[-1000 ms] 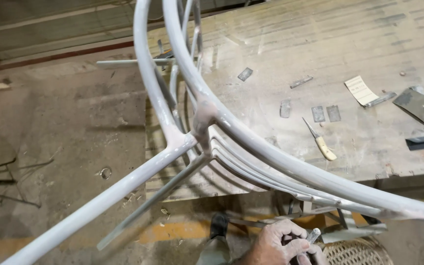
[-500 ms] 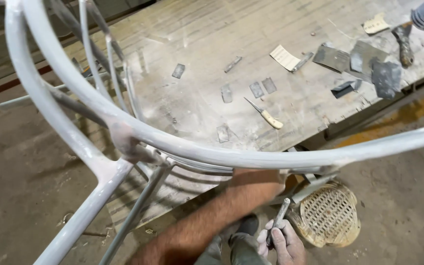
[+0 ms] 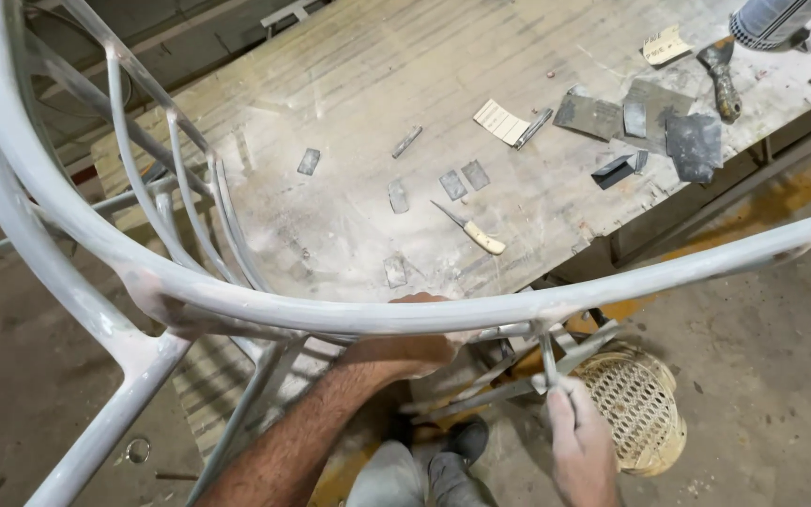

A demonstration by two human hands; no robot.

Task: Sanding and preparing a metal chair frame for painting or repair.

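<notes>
Over a dusty wooden workbench, a grey-painted curved metal tube frame swept across the scene from far left to right, its thin upright bars rising at the left. Beneath the frame's near curve, the left hand was cupped against the underside of the tube, fingers curled up behind it — how tightly it gripped could not be told, since the rail hid the fingertips. To the right and nearer, the right hand was closed around a slim grey metal scraping tool, whose tip pointed up at a joint where thin struts met the rail. A round woven wicker basket sat on the floor just right of that hand.

On the bench beyond lay a small knife with a pale handle, several little grey rectangular metal pieces, a cream slip of lined paper, dark sheets of abrasive paper and a worn putty knife — all well apart from both hands. Grey trousers and dark shoes showed below, between the forearms.
</notes>
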